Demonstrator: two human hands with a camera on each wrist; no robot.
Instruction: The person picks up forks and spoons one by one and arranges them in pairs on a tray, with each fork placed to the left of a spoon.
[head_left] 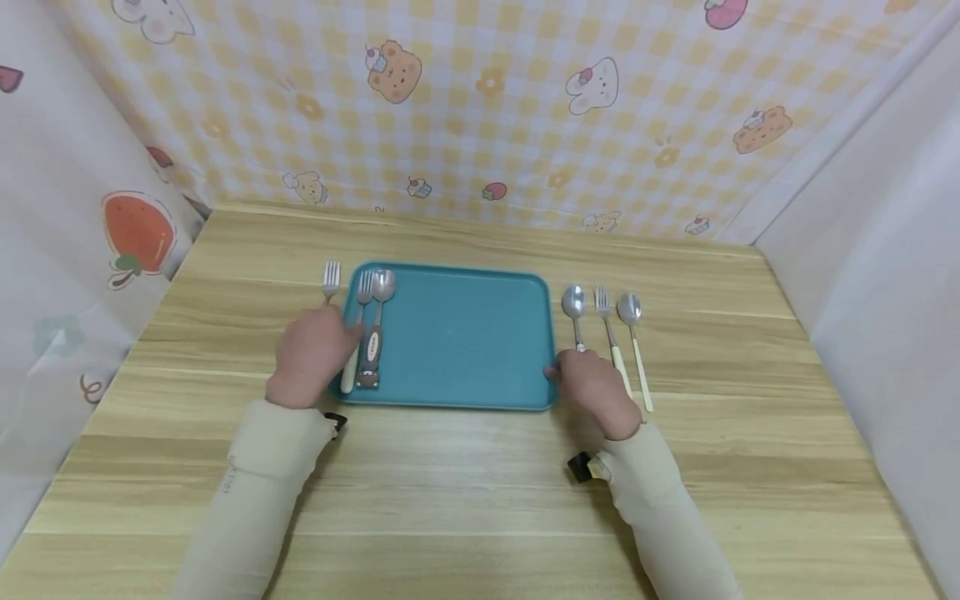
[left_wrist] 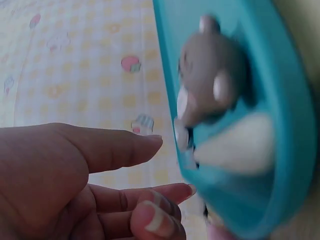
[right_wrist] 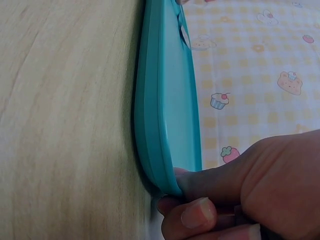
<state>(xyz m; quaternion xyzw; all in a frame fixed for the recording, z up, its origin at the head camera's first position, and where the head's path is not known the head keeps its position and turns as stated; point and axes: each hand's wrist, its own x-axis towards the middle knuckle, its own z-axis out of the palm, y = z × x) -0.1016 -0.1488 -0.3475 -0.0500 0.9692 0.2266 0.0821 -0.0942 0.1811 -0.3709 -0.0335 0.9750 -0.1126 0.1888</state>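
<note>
A teal tray [head_left: 465, 333] lies on the table, with a fork [head_left: 365, 287] and a brown spoon with a bear-shaped handle end [head_left: 368, 375] along its left side. My right hand [head_left: 596, 385] pinches the tray's right rim near the front corner, thumb [right_wrist: 207, 182] on the inner side and fingertips beneath. My left hand [head_left: 311, 354] is at the left rim. In the left wrist view its thumb [left_wrist: 125, 150] and fingers stand apart around nothing, beside the rim. Another fork [head_left: 332, 279] shows beyond the left hand, its handle hidden under that hand.
Right of the tray lie a spoon [head_left: 573, 302], a fork [head_left: 603, 302] and a white-handled spoon [head_left: 630, 308]; the right hand hides part of the nearer handles. A yellow checked cloth [head_left: 465, 108] hangs behind the wooden table [head_left: 450, 500], with pale cloths at both sides.
</note>
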